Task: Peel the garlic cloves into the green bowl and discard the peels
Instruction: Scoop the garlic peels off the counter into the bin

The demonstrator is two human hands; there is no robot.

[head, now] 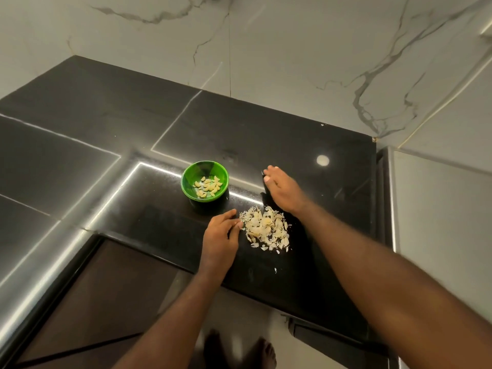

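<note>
KITCHEN: A person's left hand (pixel 219 237) sets a loose, empty grip against the 9 o'clock edge of a heap of garlic peels (pixel 266 230), fingers lightly curled and fingertips touching the flakes. The right hand (pixel 283 191), flat-fingered and grasping nothing, rests on the black tabletop (pixel 159 222) at the heap's 12 o'clock. The peels look papery, near weightless and brittle, and would likely scatter at a breath. They seem best taken by cupping both hands in from opposite sides and scooping low, not by pinching. The heap's long axis runs roughly from 11 to 5 o'clock, and one stray flake (pixel 275 270) lies at its 6 o'clock. Peeled cloves (pixel 207 186) sit in the green bowl (pixel 206 167) at the heap's 10 o'clock, pointing every which way.
</note>
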